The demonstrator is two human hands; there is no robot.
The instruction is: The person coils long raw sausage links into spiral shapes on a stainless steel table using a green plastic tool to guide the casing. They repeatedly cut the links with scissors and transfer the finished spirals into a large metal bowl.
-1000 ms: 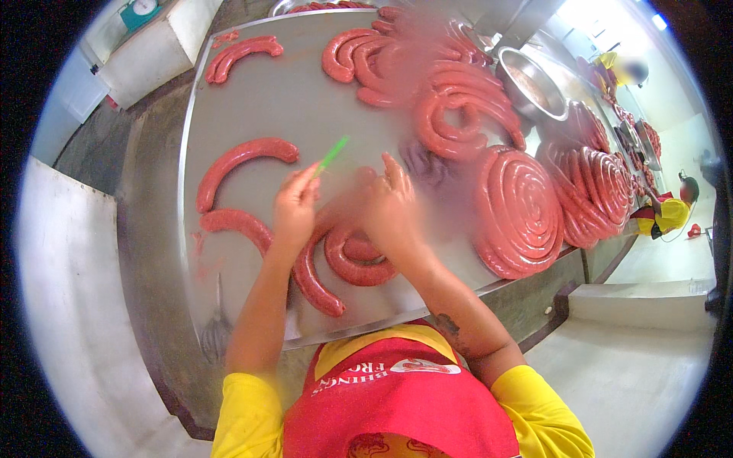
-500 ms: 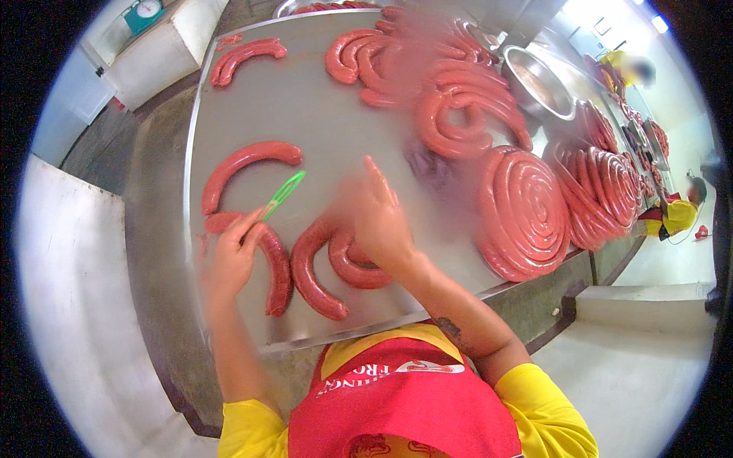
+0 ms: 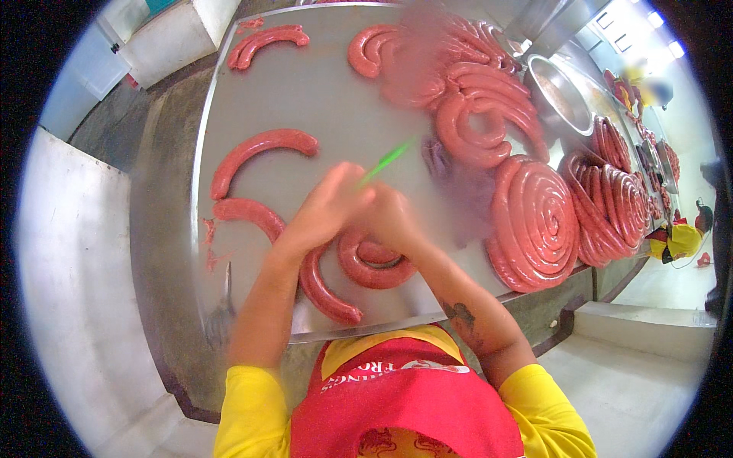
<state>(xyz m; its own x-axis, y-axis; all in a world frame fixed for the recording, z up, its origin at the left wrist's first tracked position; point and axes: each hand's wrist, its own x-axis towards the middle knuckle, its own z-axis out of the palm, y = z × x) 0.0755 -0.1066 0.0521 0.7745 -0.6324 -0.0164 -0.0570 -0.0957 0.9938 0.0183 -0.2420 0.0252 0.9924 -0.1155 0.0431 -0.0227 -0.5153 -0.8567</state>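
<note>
In my left hand [image 3: 336, 202] is a slim green plastic tool [image 3: 388, 162], its free end pointing up and right. My right hand [image 3: 393, 217] is closed and meets the left one above the steel table [image 3: 366, 99]. Blur hides its fingertips and whatever they grip. Just under the hands lie a curled raw sausage [image 3: 370, 267] and a longer curved sausage [image 3: 328, 294]. Left of my left forearm, one curved sausage [image 3: 263, 149] lies above another sausage [image 3: 248, 210], which is partly covered by that arm.
Large sausage coils [image 3: 534, 221] and looser loops [image 3: 473, 126] fill the table's right side, beside a steel bowl [image 3: 561, 95]. Short sausages [image 3: 267, 42] lie at the far left. Meat scraps [image 3: 210, 244] and a thin metal utensil [image 3: 227, 282] are near the left edge. Co-workers [image 3: 679, 240] stand far right.
My left hand has moved right with the green tool and now meets my right hand. The right hand has drawn its fingers in. The view has shifted slightly.
</note>
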